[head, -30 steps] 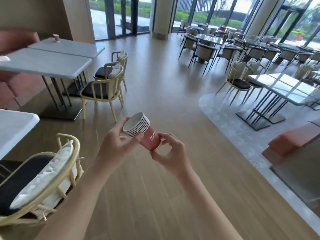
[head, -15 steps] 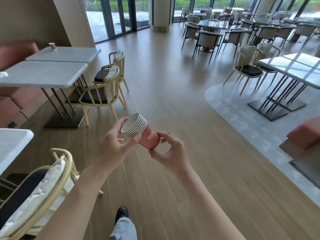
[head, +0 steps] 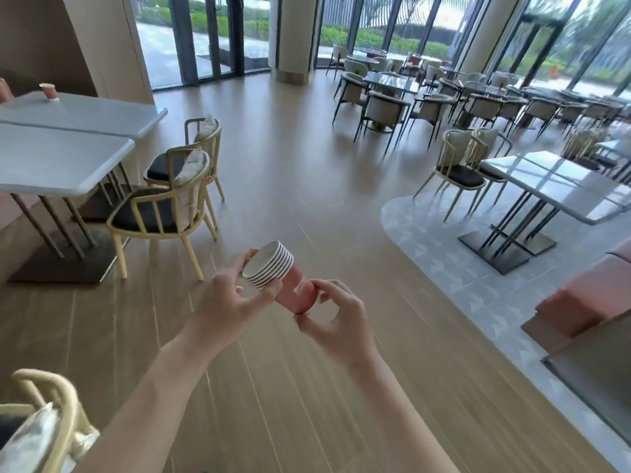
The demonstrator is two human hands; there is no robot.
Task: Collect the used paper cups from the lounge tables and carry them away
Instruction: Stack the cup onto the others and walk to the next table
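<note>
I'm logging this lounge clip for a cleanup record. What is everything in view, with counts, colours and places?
cup stack: one nested stack, pink with white rims, held mid-frame over the floor
lone cup: one, pink, on the far left table
left tables: two, grey, pushed together
wooden chairs: two, dark seats, beside those tables
right table: glossy, pale
bench: pink, right edge
left hand: grips the stack's rim end
right hand: grips the stack's base

wood floor [head: 280,186], yellow chairs [head: 164,213], pillar [head: 293,35], pink bench [head: 587,298]
</note>
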